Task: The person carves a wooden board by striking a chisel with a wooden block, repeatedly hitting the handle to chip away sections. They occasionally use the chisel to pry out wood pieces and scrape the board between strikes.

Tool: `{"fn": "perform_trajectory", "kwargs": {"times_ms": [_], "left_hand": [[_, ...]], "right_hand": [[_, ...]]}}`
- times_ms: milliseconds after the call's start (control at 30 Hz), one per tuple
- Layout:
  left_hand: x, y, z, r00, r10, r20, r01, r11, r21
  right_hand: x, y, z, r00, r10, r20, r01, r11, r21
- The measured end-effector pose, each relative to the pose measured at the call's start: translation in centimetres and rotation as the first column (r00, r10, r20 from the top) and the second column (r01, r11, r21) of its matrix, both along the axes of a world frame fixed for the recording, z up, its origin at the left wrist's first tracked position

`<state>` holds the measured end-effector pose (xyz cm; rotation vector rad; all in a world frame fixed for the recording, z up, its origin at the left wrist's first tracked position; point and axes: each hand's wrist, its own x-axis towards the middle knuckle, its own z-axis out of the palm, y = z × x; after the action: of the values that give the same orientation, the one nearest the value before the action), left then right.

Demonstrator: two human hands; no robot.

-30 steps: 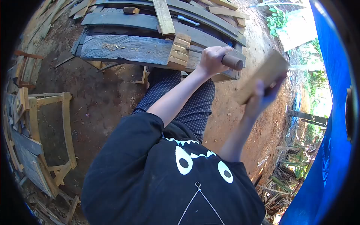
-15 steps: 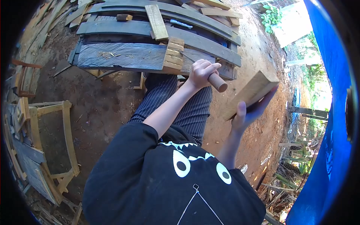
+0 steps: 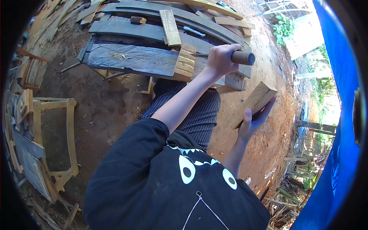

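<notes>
My left hand (image 3: pixel 221 60) is wrapped round the brown cylindrical handle of a chisel (image 3: pixel 242 58), above the right part of the workbench; its blade does not show now. Just left of that hand, a wood piece (image 3: pixel 185 63) with several notches cut across it lies over the bench's front plank (image 3: pixel 134 59). Off the bench's right end, my right hand (image 3: pixel 252 124) grips a thick rectangular wooden block (image 3: pixel 253 103) from below, thumb on the near side. The block is tilted and apart from the chisel.
On the slatted bench lie a pale board (image 3: pixel 170 28), a small offcut (image 3: pixel 138 20) and a crumpled clear plastic item (image 3: pixel 194 31). Wood shavings (image 3: pixel 119 56) sit on the front plank. A wooden frame (image 3: pixel 71 134) stands at left; a blue tarp (image 3: pixel 333 153) hangs at right.
My left hand has lifted the chisel up and right, away from the notched wood piece, where its blade tip was. The block in my right hand has shifted slightly lower and left.
</notes>
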<state>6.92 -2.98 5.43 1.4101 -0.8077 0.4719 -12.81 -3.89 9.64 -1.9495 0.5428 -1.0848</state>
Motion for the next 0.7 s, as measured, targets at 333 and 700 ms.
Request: {"fn": "perform_trajectory", "kwargs": {"times_ms": [333,700], "left_hand": [[0.5,-0.1,-1.3,0.995,0.003,-0.102,-0.008,0.999,-0.048],[4.4,-2.3,-0.9,0.95,0.145,-0.275,-0.133,0.989,0.06]], "right_hand": [[-0.7,-0.4,-0.8,0.999,-0.013,-0.036,0.015,0.999,0.038],[1.7,-3.0,2.4,1.0,-0.023,-0.001,0.023,0.995,-0.096]]}}
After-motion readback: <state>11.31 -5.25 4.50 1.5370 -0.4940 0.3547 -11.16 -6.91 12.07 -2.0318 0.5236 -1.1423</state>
